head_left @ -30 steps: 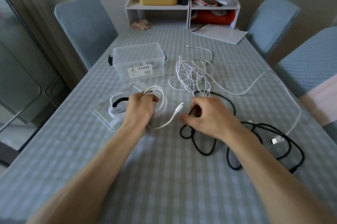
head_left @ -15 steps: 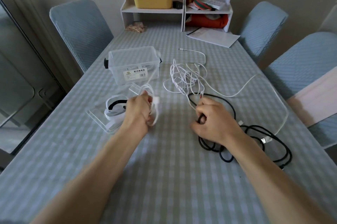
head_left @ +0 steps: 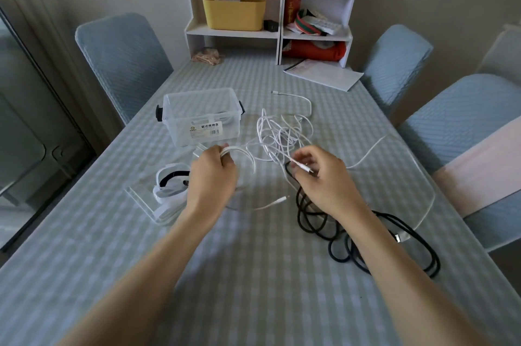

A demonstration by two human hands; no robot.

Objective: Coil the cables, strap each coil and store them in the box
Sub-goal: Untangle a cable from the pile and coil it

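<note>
Fingers (head_left: 225,154) grip one white coil (head_left: 248,165) (one box (head_left: 201,116), one black cable (head_left: 366,235)).

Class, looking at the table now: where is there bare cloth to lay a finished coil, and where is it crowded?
Free: the near cloth between the forearms, and beyond the box towards the shelf. Crowded: white tangle and black cable on the right.

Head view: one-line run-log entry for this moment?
left hand: grips white coil | right hand: pinches white cable end | box: open | black cable: loose
</note>
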